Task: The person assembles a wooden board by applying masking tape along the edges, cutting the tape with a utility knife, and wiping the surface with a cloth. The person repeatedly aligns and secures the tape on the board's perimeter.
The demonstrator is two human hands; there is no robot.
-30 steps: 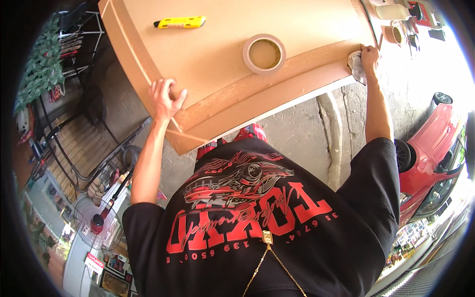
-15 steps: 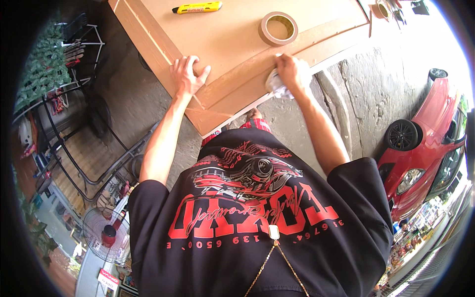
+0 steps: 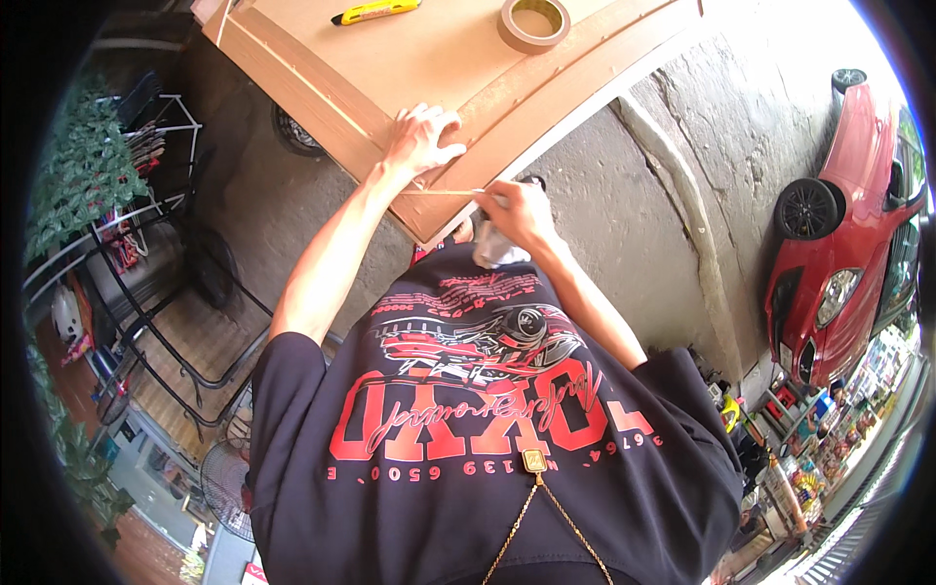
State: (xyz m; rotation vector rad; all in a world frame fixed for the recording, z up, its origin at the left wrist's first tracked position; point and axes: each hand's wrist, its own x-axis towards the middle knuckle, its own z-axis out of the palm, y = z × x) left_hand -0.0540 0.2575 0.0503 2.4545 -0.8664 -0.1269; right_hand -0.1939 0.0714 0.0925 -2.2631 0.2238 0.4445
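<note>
My left hand (image 3: 422,141) lies with fingers spread on a brown framed panel (image 3: 429,73), close to its near corner. The fingers of my right hand (image 3: 520,213) pinch one end of a thin pale strip (image 3: 444,192), stretched across that corner toward my left wrist. A crumpled whitish wad (image 3: 499,251), cloth or paper, hangs below the same hand, partly hidden by it. On the panel beyond my hands lie a roll of brown tape (image 3: 524,43) and a yellow utility knife (image 3: 378,12).
A red car (image 3: 848,234) stands on the right. On the left are a black metal frame (image 3: 166,341) and green foliage (image 3: 83,161). A fan (image 3: 226,487) is at lower left. Cracked concrete floor (image 3: 624,253) surrounds the panel.
My right hand has come left along the panel's near edge to the corner, and a pale strip now shows at its fingertips. My left hand sits slightly farther right in view.
</note>
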